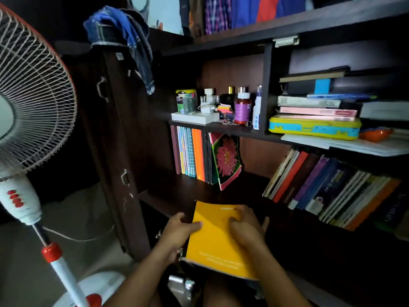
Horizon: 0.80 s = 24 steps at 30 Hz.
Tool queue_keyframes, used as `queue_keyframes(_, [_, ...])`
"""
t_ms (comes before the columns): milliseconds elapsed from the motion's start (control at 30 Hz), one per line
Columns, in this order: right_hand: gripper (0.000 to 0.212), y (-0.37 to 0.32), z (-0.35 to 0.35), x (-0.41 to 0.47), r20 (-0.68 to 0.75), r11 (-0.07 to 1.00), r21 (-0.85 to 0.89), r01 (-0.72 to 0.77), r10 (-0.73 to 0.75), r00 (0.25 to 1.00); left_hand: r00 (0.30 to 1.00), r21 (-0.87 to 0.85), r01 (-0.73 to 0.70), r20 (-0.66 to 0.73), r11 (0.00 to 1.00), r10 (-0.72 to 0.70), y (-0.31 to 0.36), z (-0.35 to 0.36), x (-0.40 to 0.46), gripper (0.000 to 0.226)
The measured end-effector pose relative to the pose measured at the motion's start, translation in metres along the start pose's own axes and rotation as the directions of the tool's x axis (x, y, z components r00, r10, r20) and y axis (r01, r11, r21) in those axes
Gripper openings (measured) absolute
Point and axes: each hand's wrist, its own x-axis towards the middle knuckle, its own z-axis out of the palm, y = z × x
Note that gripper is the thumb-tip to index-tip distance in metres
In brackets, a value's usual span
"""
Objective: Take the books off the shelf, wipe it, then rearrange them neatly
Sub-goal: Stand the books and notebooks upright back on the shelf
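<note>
A yellow book (pixel 215 244) lies tilted in front of the lower shelf (pixel 177 191), held between both hands. My left hand (pixel 177 229) grips its left edge, thumb on the cover. My right hand (pixel 245 229) lies on the cover with fingers curled round the right edge. On the lower shelf, a row of upright thin books (pixel 194 156) stands at the left, with a flower-cover book (pixel 225 160) leaning against it. Several more books (pixel 327 187) lean at the right. A bare stretch of shelf separates the two groups.
A pedestal fan (pixel 33 107) stands close at the left. A wardrobe door (pixel 119 140) with blue cloth (pixel 124 34) draped on top borders the shelf. The upper shelf carries bottles (pixel 242 107), a white box (pixel 194 117), a yellow pencil case (pixel 314 128) and stacked books (pixel 314 103).
</note>
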Motion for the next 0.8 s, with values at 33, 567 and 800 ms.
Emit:
queue_keyframes(33, [0.045,-0.001,-0.002,0.000,0.005,0.999,0.054,-0.011,0.011,1.000,0.991,-0.087,0.048,0.127,0.995,-0.037,0.003,-0.004,0.000,0.056])
queue_keyframes(567, [0.077,-0.039,0.022,0.055,-0.032,0.969,-0.249,0.013,-0.021,0.999,0.785,0.069,-0.467,-0.428,0.881,0.449,0.033,-0.033,0.081,0.062])
queue_keyframes(800, [0.100,-0.062,0.043,0.153,-0.122,0.989,-0.134,-0.057,0.040,0.992,0.904,0.119,-0.391,-0.135,0.913,0.405,0.001,-0.030,0.138,0.072])
